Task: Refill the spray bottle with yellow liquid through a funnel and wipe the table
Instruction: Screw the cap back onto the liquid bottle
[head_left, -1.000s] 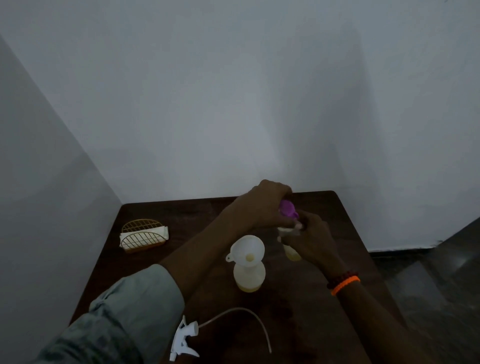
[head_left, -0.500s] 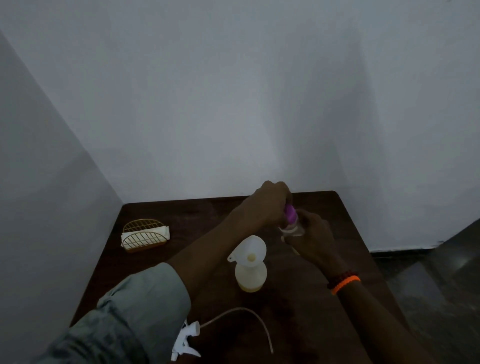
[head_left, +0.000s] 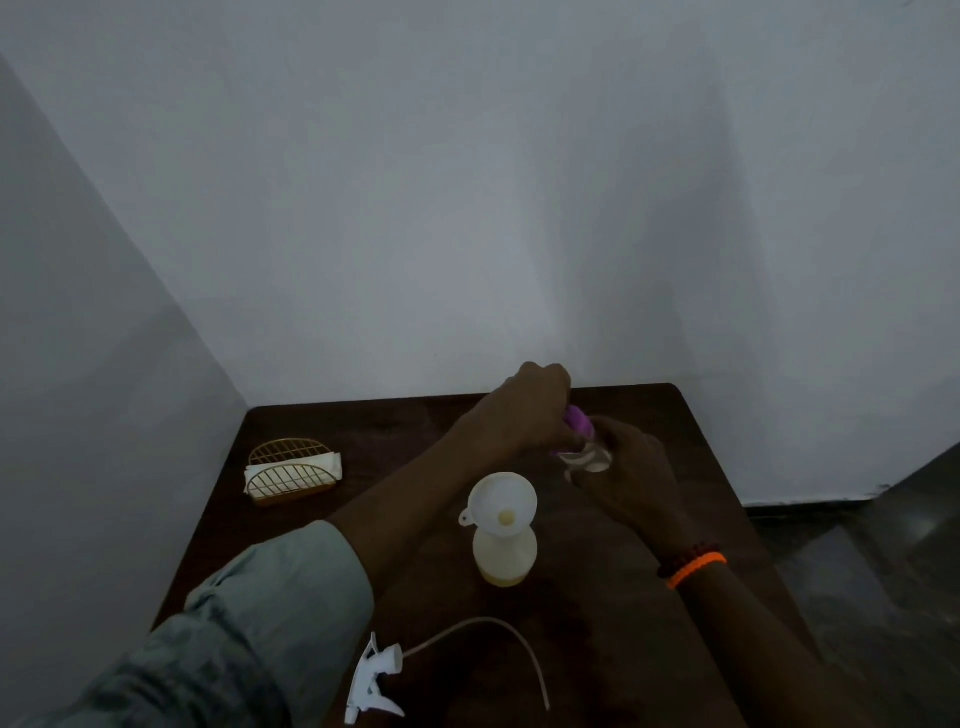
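dim corner, dark brown wooden table (head_left: 649, 649) against grey walls. left hand (head_left: 524, 415) is curled round the purple cap (head_left: 578, 422) of a small clear refill bottle (head_left: 589, 457) that the right hand (head_left: 631, 475) grips, so a slip or a jerk when the cap comes loose could slosh liquid on the wood. the translucent spray bottle (head_left: 505, 556) stands between the arms with a white plastic funnel (head_left: 503, 501) in its neck and only a thin yellow layer at the bottom; an elbow bump would tip it. white trigger sprayer head (head_left: 374, 680) lies nearer the camera.
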